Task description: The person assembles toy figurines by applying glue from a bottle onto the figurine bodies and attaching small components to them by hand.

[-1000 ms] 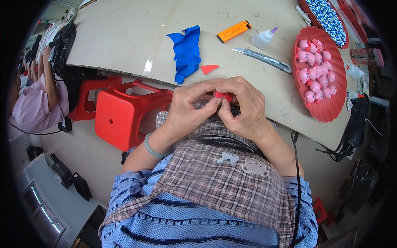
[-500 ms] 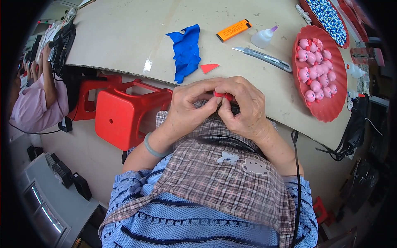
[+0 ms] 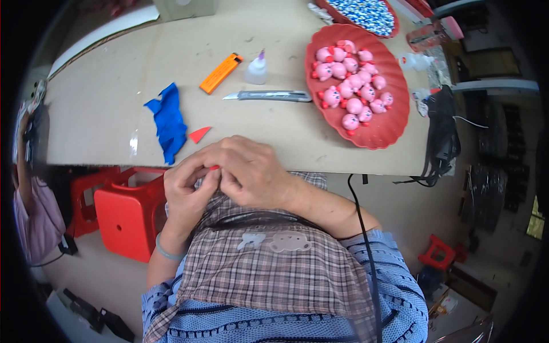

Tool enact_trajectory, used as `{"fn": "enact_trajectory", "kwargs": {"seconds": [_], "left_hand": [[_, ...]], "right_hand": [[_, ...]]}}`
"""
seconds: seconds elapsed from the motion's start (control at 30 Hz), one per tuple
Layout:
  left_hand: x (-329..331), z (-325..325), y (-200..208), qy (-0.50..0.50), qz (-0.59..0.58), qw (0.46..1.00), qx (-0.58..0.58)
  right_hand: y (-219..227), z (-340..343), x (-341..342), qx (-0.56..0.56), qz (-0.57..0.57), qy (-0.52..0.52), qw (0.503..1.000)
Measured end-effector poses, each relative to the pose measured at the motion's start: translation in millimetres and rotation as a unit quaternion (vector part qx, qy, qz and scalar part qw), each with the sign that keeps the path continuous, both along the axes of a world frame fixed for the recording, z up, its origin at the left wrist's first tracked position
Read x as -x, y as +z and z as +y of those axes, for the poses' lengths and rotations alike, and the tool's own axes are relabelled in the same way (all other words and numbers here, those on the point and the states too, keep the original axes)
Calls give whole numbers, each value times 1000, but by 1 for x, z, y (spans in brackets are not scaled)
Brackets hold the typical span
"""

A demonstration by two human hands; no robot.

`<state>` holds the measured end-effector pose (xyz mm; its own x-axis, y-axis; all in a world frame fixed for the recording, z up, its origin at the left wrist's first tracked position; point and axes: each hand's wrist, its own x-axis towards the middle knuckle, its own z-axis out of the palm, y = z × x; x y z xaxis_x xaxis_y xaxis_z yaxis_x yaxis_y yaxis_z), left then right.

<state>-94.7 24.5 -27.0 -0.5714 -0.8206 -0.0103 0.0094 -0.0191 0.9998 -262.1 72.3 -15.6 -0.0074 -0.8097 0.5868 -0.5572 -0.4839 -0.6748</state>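
Note:
My left hand (image 3: 190, 187) and my right hand (image 3: 251, 173) meet in front of my apron, at the table's near edge. Their fingertips pinch a small red piece (image 3: 215, 167), mostly covered by the fingers. Just beyond the hands lie a red triangular scrap (image 3: 200, 134) and a crumpled blue cloth (image 3: 170, 123). Farther off are a grey utility knife (image 3: 269, 96) with its blade out, an orange box-shaped item (image 3: 221, 74) and a small translucent bottle (image 3: 257, 71) with a purple needle tip.
A red scalloped tray (image 3: 392, 117) of round pink figurines stands at the right, with a dish of blue-and-white pieces (image 3: 366, 16) behind it. A black cable (image 3: 361, 220) hangs beside my right arm. Red stools (image 3: 126, 214) stand at the left, near another person's pink clothing (image 3: 43, 211).
The view has swung right, so the table items appear farther left. My hands have drawn closer together, and less of the red piece shows between the fingers.

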Motion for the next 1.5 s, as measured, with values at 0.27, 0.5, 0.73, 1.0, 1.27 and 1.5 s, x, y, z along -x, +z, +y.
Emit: {"fn": "enact_trajectory", "kwargs": {"seconds": [0.27,0.5,0.73,1.0,1.27,1.5], "left_hand": [[4,0,-3,-13,27,1000,-4],[5,-1,-4,-18,28,999,5],[9,-3,-2,-22,28,999,7],[4,0,-3,-14,24,1000,1],[7,-2,-1,-5,29,1000,11],[3,2,5,11,-10,1000,9]], "right_hand": [[3,0,2,8,-15,0,1000],[2,2,5,12,-3,-8,1000],[1,0,5,8,-6,-1,1000],[2,1,3,9,-14,0,1000],[2,0,4,-9,3,3,1000],[3,-2,1,18,-23,26,999]]}}
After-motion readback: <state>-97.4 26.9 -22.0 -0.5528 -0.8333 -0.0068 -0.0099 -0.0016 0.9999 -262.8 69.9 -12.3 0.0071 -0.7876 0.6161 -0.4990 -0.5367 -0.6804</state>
